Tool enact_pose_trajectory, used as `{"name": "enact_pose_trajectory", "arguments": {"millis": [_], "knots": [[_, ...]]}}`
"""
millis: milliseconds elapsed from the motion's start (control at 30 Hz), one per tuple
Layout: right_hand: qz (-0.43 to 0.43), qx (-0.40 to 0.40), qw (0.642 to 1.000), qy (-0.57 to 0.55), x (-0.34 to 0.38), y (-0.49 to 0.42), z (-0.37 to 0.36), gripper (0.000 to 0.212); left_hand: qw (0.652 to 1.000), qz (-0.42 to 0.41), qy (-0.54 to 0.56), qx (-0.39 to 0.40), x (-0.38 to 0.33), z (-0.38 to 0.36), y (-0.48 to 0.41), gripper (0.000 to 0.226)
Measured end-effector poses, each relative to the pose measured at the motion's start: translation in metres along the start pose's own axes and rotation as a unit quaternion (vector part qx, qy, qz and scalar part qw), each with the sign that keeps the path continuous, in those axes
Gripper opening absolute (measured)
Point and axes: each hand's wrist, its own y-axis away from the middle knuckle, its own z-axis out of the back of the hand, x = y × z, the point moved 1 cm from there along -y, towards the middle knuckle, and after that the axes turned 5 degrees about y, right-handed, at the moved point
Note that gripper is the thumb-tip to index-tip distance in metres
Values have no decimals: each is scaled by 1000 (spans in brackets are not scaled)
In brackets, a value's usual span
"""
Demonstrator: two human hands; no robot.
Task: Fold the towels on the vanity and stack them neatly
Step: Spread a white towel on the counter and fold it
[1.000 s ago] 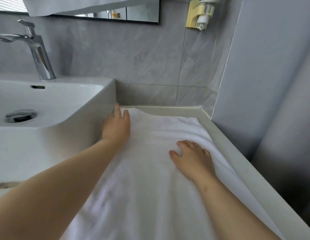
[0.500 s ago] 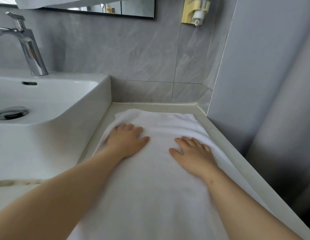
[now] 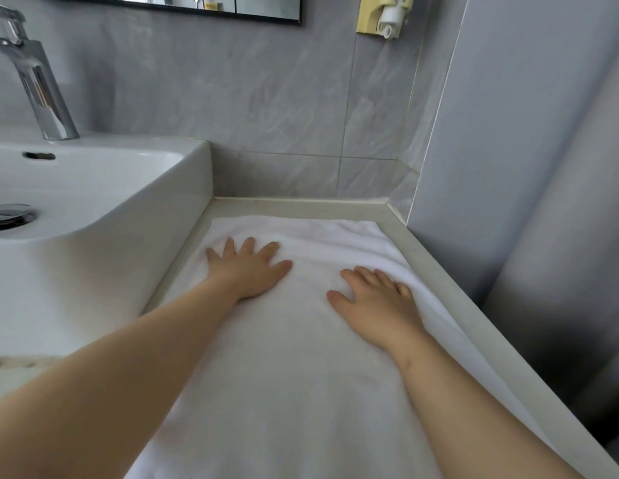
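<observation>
A white towel lies spread along the narrow worktop, from the front, out of view, almost to the back edge. Both hands rest flat on its far half, fingers straight and spread, gripping nothing: the left hand by the sink side, the right hand by the right edge. Likely risks: the towel's right border rides up the worktop's raised right rim, so a fold could come out crooked; soft ripples beyond the fingertips could get trapped inside it; any cloth overhanging the front could drag it down. The worktop is pale stone. A white sink adjoins its left side, a chrome tap behind. Beyond stand a grey tiled wall, a mirror and a yellow wall holder.
</observation>
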Motion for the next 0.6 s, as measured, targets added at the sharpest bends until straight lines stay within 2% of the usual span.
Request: {"name": "enact_pose_trajectory", "arguments": {"millis": [100, 233, 300, 367, 433, 533, 600], "knots": [[-1, 15, 1000, 4, 0, -1, 0, 58, 1000, -15, 0, 2, 2, 1, 2, 62], [-3, 17, 1000, 4, 0, -3, 0, 60, 995, -78, -26, -52, -8, 12, 37, 58], [-2, 8, 1000, 6, 0, -3, 0, 60, 993, -116, -16, -1, -13, 12, 67, 53], [1, -21, 1000, 3, 1, -1, 1, 56, 989, -134, -15, 67, -10, 10, 97, 51], [-1, -73, 997, -31, 1, 2, 3, 46, 986, -136, -27, 92, -5, 4, 122, 52], [-28, -142, 980, -136, 0, 7, 5, 31, 989, -122, -34, 76, 2, -3, 149, 53], [-34, -153, 974, -164, 1, 12, 7, 24, 991, -120, -37, 50, 4, -10, 158, 55]]}}
